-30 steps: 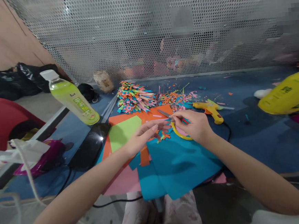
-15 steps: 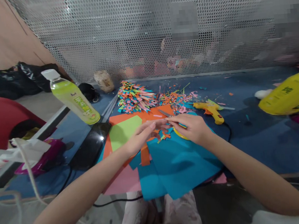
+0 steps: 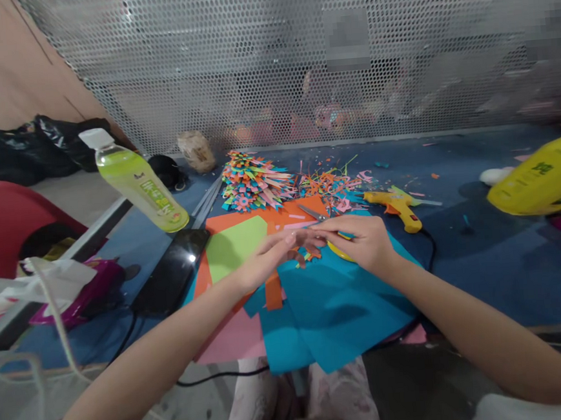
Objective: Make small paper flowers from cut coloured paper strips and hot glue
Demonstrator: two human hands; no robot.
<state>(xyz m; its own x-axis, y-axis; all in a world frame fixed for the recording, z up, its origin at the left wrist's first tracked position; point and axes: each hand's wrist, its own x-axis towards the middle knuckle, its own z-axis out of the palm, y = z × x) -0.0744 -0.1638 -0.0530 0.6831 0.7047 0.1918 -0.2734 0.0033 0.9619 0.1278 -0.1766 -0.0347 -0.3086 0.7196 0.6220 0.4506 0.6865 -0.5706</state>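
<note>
Over the paper stack, the fingertips of my two hands meet. My left hand (image 3: 276,250) is palm inward, its thumb and fingers closed round something too small to make out. My right hand (image 3: 363,237) pinches at the same spot, thumb against forefinger; what lies between is hidden. Beneath them are scissors, their blades (image 3: 310,213) pointing away to the left and the yellow handle (image 3: 340,249) partly covered by my right hand. Small orange and green paper cuttings lie under my fingers. Blue sheets (image 3: 342,315), an orange strip (image 3: 273,293) and a light green sheet (image 3: 235,246) spread around.
Behind the sheets stands a cone of many-coloured paper pieces (image 3: 254,183), with paper scraps (image 3: 330,187) beside it. A yellow glue gun (image 3: 397,207) lies right. Left are a drink bottle (image 3: 135,182) and a lit phone (image 3: 171,273). A yellow bottle (image 3: 540,176) leans far right.
My left fingers have shifted slightly right, closer against my right hand. My right hand has turned a little, and more of the scissor blades shows. The things on the table stay put.
</note>
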